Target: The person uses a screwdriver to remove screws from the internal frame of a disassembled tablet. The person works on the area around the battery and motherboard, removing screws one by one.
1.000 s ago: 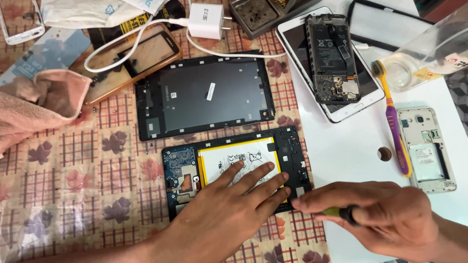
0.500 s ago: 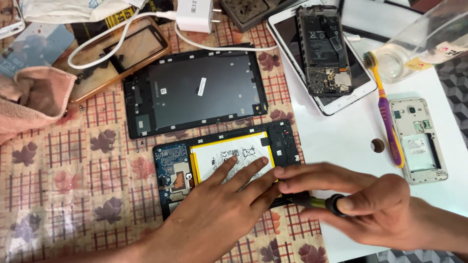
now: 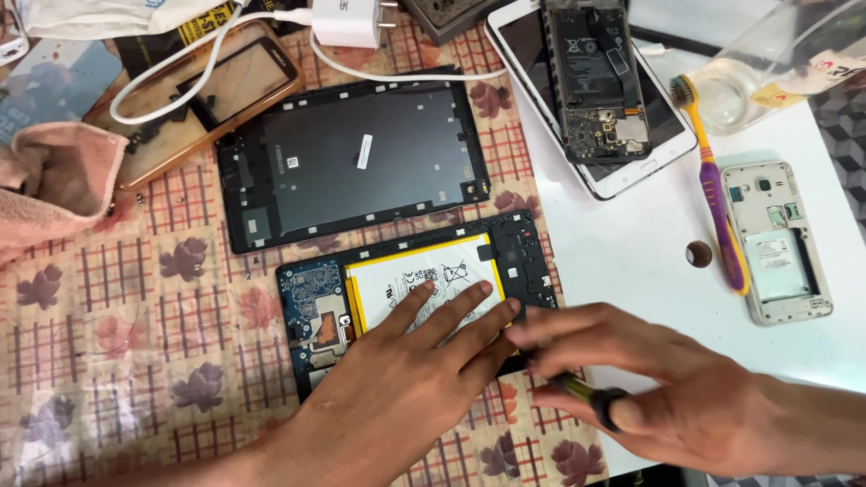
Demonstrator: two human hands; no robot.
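Under the left hand [image 3: 397,397], spread flat with fingers apart, the opened tablet [image 3: 415,289] is pressed onto the counter [image 3: 108,343] by its white battery. Just beside it, a screwdriver [image 3: 586,397] is pinched in the closed right hand [image 3: 667,388], its tip at the tablet's lower right corner.

The opened tablet [image 3: 415,298] shows a blue circuit board and a white battery edged in yellow, inside a black frame. At twelve o'clock from it lies a dark grey back cover [image 3: 352,162] with a black rim. The tablecloth [image 3: 135,343] is beige, checked in maroon lines with purple-brown leaves. At three o'clock, a purple and yellow toothbrush [image 3: 717,198] rests on the white surface [image 3: 631,243]. A pink cloth [image 3: 54,180] sits at nine o'clock.
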